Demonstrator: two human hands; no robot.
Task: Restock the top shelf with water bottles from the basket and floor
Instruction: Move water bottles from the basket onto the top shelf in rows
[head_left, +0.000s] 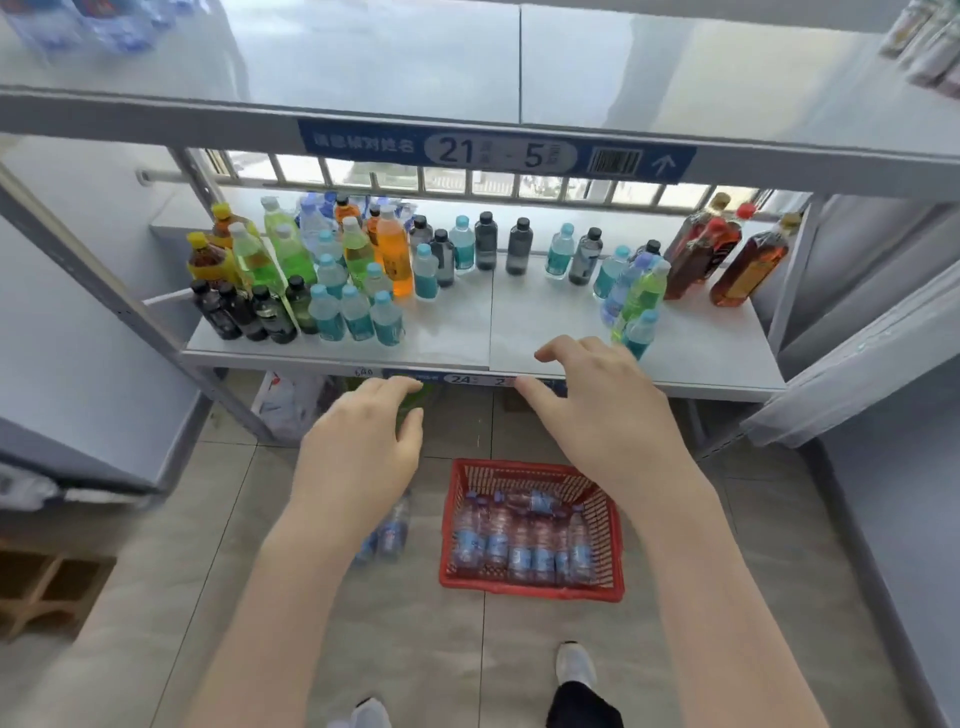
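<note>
A red basket stands on the tiled floor and holds several water bottles with blue labels. Two more water bottles lie on the floor left of it, partly hidden by my left forearm. My left hand and my right hand both hover empty with relaxed fingers, in front of the lower shelf's edge and above the basket. The top shelf is a pale board across the top of the view, with a few water bottles blurred at its far left.
The lower shelf carries many drink bottles: green, orange, dark and teal-labelled ones at left and middle, brown ones at right. A plastic bag sits under it. Grey shelving flanks both sides. My feet show at the bottom.
</note>
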